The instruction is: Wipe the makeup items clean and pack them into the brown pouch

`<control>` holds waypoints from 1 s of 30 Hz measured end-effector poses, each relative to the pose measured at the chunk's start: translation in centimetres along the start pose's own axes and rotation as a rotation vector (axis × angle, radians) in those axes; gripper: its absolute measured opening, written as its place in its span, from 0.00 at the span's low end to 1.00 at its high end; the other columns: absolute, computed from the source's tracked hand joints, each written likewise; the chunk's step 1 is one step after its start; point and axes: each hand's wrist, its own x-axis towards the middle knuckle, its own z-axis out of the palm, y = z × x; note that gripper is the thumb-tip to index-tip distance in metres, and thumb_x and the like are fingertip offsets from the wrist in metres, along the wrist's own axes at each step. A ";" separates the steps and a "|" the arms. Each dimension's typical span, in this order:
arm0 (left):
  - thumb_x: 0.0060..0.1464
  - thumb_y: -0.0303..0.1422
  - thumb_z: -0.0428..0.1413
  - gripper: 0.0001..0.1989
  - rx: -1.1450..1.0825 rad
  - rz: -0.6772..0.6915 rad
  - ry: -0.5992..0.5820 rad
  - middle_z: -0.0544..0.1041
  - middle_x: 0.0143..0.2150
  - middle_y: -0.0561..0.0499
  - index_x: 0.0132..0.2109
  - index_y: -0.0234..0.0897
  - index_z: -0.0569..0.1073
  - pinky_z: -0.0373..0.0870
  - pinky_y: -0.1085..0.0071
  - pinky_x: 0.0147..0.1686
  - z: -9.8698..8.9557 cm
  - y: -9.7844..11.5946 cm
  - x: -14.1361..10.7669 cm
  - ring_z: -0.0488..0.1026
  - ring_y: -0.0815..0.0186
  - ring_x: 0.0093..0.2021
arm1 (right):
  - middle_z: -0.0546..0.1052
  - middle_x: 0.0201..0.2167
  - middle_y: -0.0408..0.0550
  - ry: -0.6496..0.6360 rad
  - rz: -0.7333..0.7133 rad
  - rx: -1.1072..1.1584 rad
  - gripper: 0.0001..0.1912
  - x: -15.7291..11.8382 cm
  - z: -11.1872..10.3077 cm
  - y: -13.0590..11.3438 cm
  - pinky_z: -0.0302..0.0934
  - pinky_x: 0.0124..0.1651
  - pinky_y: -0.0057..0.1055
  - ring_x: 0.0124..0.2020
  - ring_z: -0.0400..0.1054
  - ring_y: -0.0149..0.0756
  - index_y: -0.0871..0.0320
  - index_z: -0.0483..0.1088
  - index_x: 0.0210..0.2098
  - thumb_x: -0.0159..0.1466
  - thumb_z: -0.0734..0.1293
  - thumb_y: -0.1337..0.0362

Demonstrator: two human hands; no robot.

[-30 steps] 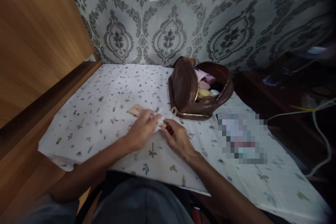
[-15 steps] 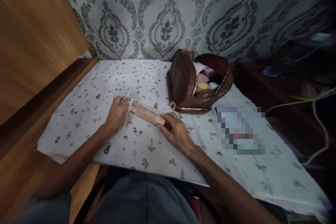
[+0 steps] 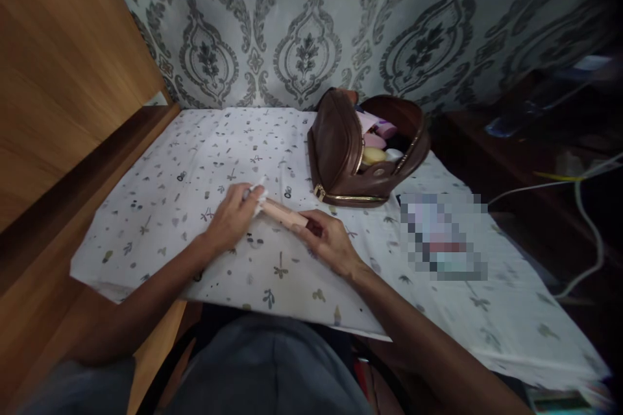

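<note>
Left hand (image 3: 230, 217): clamped on white tissue (image 3: 261, 190) at the peach tube (image 3: 285, 213).
Right hand (image 3: 333, 243): gripping its other end.
Tube: between the table's (image 3: 146, 191) near and far edges.
Change: tissue shifted rightward, leaving less tube exposed.

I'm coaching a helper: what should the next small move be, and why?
Probably slide the tissue along the tube toward the right hand: the left hand holds it at one end, the right hand grips the other, and the middle looks uncovered.
</note>
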 end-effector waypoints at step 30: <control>0.59 0.55 0.53 0.24 -1.009 -0.853 0.456 0.66 0.30 0.53 0.32 0.37 0.70 0.67 0.74 0.34 0.8 1.8 5.8 0.66 0.68 0.33 | 0.72 0.23 0.41 -0.064 0.285 0.943 0.21 0.5 0.2 -1.4 0.53 0.24 0.23 0.23 0.64 0.25 0.60 0.77 0.28 0.46 0.81 0.51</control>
